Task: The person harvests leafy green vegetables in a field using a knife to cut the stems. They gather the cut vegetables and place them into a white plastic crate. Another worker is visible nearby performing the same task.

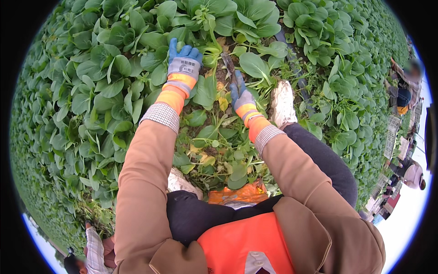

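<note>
My left hand (pixel 184 65), in a blue and grey rubber-coated glove with an orange cuff, rests among the leaves of a leafy green plant, likely bok choy. Beside its fingertips are the plant's pale stalks (pixel 213 51). Leaves hide part of the fingers, so I cannot tell whether they grip anything. My right hand (pixel 242 92), gloved the same way, holds a dirty, narrow-bladed hand knife (pixel 228 64). Its blade points up the picture, its tip close to the stalk base. Right of the knife, a low green plant (pixel 256 66) spreads broad leaves.
Dense leafy greens (pixel 102 82) cover the left. A dark drip tape (pixel 301 78) runs past my white-covered shoe (pixel 283 102). Yellowed leaves (pixel 223 103) litter the soil. Orange plastic (pixel 239 194) lies between my legs. Crates (pixel 392 135) and other people (pixel 405 85) are at the right; another person (pixel 97 251) is lower left.
</note>
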### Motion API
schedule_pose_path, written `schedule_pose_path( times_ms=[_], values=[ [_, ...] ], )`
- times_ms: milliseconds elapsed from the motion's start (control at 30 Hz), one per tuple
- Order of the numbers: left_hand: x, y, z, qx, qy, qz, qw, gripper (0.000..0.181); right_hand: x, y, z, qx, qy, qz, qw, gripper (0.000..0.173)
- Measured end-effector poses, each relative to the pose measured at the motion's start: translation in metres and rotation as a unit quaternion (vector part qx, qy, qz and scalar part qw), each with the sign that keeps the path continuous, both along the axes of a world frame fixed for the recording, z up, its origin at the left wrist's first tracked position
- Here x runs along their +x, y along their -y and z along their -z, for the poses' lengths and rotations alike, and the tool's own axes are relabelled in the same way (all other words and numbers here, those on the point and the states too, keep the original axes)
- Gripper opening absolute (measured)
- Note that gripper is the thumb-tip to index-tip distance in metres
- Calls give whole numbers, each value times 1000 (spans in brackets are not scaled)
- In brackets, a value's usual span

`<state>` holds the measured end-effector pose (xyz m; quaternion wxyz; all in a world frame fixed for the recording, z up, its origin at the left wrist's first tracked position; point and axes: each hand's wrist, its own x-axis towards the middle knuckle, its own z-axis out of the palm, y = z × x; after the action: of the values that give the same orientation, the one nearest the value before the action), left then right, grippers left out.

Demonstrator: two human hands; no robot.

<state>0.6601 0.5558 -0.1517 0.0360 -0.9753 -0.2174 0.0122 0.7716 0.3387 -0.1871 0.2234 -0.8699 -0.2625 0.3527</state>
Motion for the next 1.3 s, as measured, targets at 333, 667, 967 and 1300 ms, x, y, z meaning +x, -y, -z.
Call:
schedule_pose_path(
  times_ms=[333, 667, 967, 1300],
  values=[
    [42, -3, -30, -80, -171, -96, 977, 70, 2, -23, 31, 45, -12, 47, 998, 61],
    [34, 0, -11, -76, -164, -117, 977, 57, 15, -62, 29, 7, 5, 9, 1000, 56],
    [25, 4, -11, -54, -184, -129, 973, 56, -5, -29, 31, -58, 8, -116, 992, 61],
    [-27, 14, -66, -241, 277, 15, 930, 38, -22, 27, -19, 323, 62, 96, 939, 56]
  ],
)
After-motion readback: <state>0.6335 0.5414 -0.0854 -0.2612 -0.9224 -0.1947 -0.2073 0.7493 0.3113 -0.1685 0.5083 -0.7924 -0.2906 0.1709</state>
